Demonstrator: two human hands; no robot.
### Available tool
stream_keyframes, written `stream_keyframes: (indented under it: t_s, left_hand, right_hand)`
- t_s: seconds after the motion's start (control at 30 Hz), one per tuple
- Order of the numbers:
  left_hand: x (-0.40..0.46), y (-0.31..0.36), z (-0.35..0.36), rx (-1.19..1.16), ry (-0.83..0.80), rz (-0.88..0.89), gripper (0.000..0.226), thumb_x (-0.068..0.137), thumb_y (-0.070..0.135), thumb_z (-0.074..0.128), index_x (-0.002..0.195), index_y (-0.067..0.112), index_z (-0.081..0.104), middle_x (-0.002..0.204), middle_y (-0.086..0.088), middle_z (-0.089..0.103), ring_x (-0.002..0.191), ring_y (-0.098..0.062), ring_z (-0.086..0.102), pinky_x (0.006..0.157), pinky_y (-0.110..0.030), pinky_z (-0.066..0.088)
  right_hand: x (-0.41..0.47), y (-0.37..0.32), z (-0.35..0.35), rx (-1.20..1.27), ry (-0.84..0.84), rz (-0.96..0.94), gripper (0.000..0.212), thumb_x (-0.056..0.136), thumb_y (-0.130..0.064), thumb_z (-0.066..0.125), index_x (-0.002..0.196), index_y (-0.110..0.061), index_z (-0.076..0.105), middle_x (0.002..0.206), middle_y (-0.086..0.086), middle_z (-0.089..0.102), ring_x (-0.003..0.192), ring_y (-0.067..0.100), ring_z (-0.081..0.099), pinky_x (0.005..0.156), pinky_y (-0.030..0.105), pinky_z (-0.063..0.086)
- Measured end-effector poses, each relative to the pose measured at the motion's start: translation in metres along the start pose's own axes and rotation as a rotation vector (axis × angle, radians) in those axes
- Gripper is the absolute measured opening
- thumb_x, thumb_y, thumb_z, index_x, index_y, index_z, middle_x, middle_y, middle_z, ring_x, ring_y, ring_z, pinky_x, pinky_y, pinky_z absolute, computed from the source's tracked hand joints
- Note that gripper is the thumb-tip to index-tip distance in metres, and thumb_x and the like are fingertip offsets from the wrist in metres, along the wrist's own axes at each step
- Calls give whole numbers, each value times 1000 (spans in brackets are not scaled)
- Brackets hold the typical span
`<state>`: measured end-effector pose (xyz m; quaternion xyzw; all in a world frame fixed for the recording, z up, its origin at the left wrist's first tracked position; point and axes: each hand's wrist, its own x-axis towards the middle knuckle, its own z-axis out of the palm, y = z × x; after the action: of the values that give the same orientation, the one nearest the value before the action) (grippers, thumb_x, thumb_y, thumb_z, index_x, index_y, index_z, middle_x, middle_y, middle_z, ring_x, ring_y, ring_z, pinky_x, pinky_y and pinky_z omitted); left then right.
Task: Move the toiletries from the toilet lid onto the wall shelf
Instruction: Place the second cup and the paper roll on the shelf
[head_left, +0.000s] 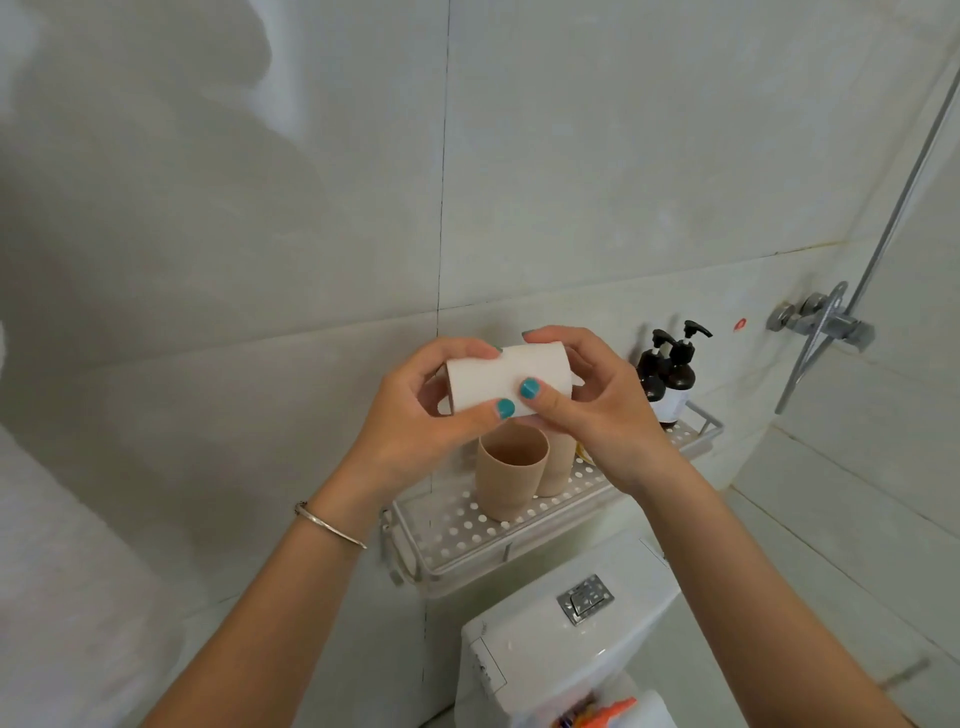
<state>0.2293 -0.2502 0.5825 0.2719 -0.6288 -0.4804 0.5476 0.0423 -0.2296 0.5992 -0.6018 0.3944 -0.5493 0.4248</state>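
Two hands, left (415, 410) and right (587, 400), grip a plain white roll-shaped item (506, 382) above the perforated wall shelf (462, 535); its ends are hidden by fingers, so type unclear; 2 beige cups (511, 475) and 2 dark pump bottles (670, 371) stand on shelf; colourful items at bottom edge cut off, unreadable.

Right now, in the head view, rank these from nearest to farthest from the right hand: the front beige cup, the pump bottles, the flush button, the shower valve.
From the right hand:
1. Front beige cup, just below and left, on the wall shelf.
2. Pump bottles, right of the hand, at the shelf's far end.
3. Flush button, below on the toilet tank.
4. Shower valve, far right on the wall.
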Motion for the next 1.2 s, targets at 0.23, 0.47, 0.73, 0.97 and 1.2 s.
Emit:
stream_keyframes:
  t_s: [0.23,0.47,0.73,0.97,1.2]
  left_hand:
    - [-12,-9,-11,129,18,6,39,75,1,77,99,31,68,118,8,63,114,-18,60,80,-34,58]
    - [-24,-30,-29,110,106,-83,51,67,20,82,111,36,62,120,12,64,112,-11,61,82,-22,53]
    - [-44,-49,-47,259,143,-150,55,68,10,85,108,36,59,111,14,64,101,-10,63,75,-22,56]
    - [-56,-71,-63,597,105,-205,61,63,32,87,117,31,57,109,14,64,93,-4,61,73,-11,47]
    - [-61,-89,-68,602,128,-229,58,67,28,86,118,31,58,112,15,60,94,1,58,76,-7,41]
  right_hand:
    - [6,14,4,33,-56,142,46,71,-25,80,115,-23,65,117,11,63,105,31,68,79,50,59]
    - [12,21,10,-108,-158,122,52,79,-1,74,124,-24,61,118,4,66,101,23,70,84,44,59]
    - [13,37,23,-256,-220,97,54,75,0,78,119,-29,63,113,0,69,99,14,71,78,23,56]
    - [11,50,41,-616,-152,80,63,63,-19,88,118,-31,61,105,-7,68,93,14,69,80,35,59]
    - [5,61,51,-847,-47,115,62,59,-16,89,114,-22,61,99,-8,65,93,14,64,84,38,55]
